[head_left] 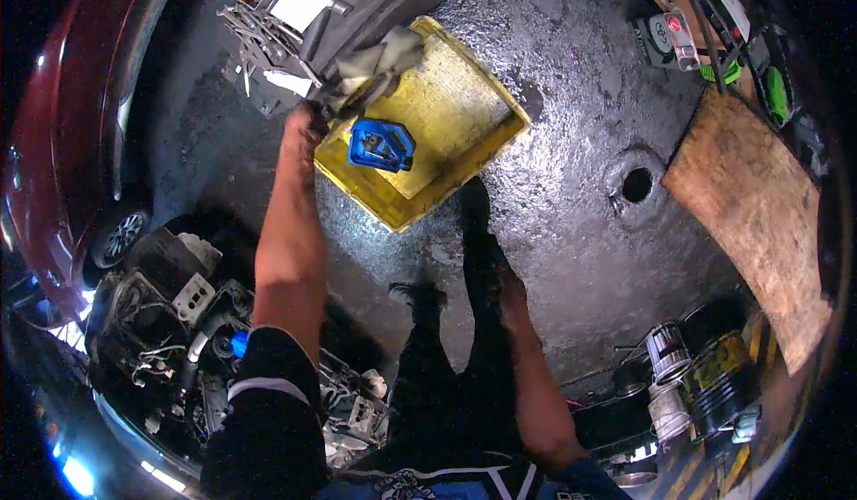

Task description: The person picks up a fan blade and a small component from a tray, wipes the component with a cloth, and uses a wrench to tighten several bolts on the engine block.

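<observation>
My left hand is closed at the left corner of a yellow tray on the floor. From it a motion-smeared greyish rag trails over the tray's far left edge. Inside the tray sits a small blue container with dark parts in it, just right of my left hand. My right hand hangs low beside my right leg, against or close to the knee. Its fingers are lost in shadow.
Metal tools lie heaped at the far left. Engine parts fill the near left, beside a dark red car. At right are a round floor hole, a wooden board and metal cans. The floor looks wet.
</observation>
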`<state>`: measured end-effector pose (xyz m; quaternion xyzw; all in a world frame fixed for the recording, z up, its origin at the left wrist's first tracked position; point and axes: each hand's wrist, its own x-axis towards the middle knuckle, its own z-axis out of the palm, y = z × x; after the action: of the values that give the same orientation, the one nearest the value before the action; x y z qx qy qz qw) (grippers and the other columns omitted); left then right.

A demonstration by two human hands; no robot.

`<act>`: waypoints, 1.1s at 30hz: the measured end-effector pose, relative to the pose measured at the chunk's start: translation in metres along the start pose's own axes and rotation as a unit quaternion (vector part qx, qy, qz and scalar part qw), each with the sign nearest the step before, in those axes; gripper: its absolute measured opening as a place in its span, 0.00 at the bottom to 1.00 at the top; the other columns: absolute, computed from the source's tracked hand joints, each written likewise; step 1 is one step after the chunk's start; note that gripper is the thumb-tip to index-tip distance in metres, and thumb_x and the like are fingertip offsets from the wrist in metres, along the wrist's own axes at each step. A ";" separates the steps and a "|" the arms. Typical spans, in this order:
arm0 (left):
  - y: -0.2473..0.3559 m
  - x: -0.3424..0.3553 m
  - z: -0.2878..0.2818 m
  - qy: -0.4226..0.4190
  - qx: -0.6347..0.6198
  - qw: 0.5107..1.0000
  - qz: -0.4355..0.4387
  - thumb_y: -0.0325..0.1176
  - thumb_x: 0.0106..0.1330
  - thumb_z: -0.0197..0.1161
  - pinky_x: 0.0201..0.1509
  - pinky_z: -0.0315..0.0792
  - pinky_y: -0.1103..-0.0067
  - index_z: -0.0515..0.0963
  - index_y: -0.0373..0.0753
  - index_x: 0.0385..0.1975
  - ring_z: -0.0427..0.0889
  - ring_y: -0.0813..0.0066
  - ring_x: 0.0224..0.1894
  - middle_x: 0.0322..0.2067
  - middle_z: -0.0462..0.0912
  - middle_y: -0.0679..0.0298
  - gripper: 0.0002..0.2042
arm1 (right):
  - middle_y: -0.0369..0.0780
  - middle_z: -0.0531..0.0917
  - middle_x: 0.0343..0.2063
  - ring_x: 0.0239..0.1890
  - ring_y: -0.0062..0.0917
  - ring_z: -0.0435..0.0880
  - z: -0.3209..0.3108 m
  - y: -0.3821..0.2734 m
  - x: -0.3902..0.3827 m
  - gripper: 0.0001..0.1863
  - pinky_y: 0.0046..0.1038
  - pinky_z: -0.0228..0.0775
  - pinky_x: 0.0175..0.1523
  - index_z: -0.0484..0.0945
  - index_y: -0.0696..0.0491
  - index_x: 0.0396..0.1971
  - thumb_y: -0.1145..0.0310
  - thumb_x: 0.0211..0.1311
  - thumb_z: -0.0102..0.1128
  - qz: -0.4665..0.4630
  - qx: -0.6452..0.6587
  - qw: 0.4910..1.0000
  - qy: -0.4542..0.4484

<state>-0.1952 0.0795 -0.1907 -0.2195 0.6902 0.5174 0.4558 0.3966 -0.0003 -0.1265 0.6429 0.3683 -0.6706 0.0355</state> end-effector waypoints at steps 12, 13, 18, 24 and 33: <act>0.024 0.002 -0.019 0.088 0.008 0.988 0.125 0.58 0.69 0.51 0.21 0.65 0.74 0.77 0.33 0.41 0.74 0.72 0.20 0.25 0.77 0.59 0.28 | 0.31 0.71 0.20 0.17 0.15 0.69 0.021 -0.055 -0.009 0.24 0.21 0.66 0.22 0.74 0.50 0.53 0.47 0.68 0.52 0.047 0.208 0.973 -0.090; 0.034 0.000 -0.021 0.126 -0.084 0.981 0.122 0.60 0.68 0.52 0.20 0.64 0.73 0.78 0.32 0.39 0.72 0.72 0.19 0.24 0.76 0.60 0.30 | 0.31 0.71 0.20 0.17 0.16 0.69 0.022 -0.041 0.000 0.23 0.22 0.66 0.22 0.75 0.50 0.50 0.47 0.68 0.52 -0.004 0.112 0.991 -0.072; -0.042 -0.064 0.037 0.166 0.007 0.982 0.090 0.60 0.67 0.54 0.17 0.59 0.74 0.77 0.37 0.26 0.64 0.73 0.13 0.16 0.70 0.67 0.27 | 0.31 0.71 0.21 0.17 0.17 0.69 0.002 -0.004 -0.007 0.21 0.23 0.66 0.22 0.75 0.50 0.45 0.47 0.69 0.50 -0.076 -0.019 0.996 0.042; -0.122 -0.208 -0.004 -0.143 -0.271 0.949 -0.075 0.40 0.71 0.45 0.31 0.72 0.78 0.73 0.34 0.43 0.74 0.69 0.28 0.30 0.75 0.61 0.15 | 0.32 0.76 0.27 0.24 0.16 0.72 0.015 -0.063 -0.016 0.22 0.21 0.64 0.26 0.75 0.53 0.47 0.49 0.68 0.54 0.024 0.102 0.994 -0.027; -0.123 -0.375 -0.074 -0.272 -0.434 0.858 -0.049 0.46 0.72 0.43 0.56 0.69 0.59 0.68 0.36 0.57 0.76 0.52 0.51 0.47 0.79 0.53 0.22 | 0.34 0.81 0.38 0.37 0.17 0.74 0.114 -0.212 -0.135 0.13 0.23 0.68 0.41 0.76 0.54 0.43 0.60 0.67 0.59 -0.121 -0.064 0.975 -0.177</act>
<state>0.0532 -0.0969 0.0709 -0.2794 0.2330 0.7803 0.5087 0.2144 0.0345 0.0774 0.4614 0.4731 -0.7482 0.0598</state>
